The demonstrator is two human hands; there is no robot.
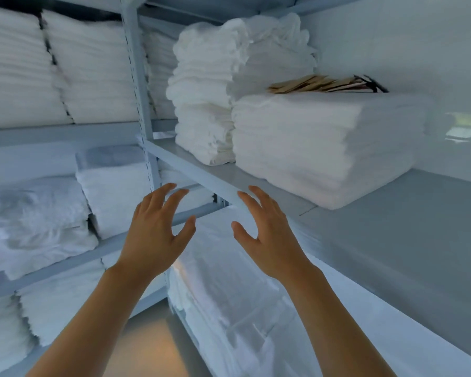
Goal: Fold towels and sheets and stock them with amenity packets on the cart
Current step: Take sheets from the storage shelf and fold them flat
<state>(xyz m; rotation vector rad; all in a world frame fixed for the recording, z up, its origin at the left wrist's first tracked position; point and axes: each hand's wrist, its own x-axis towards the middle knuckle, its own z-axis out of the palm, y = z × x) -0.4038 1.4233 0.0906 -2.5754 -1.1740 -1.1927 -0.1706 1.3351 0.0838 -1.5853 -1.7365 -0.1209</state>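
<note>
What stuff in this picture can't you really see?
Head view:
- Brown packets on the wide sheet stack: blurred, print unreadable.
- Linen under the shelf: partly covered by both hands, left hand, right hand.
- The cart: not in the picture.

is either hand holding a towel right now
No, the left hand and right hand are both open and empty.
</note>
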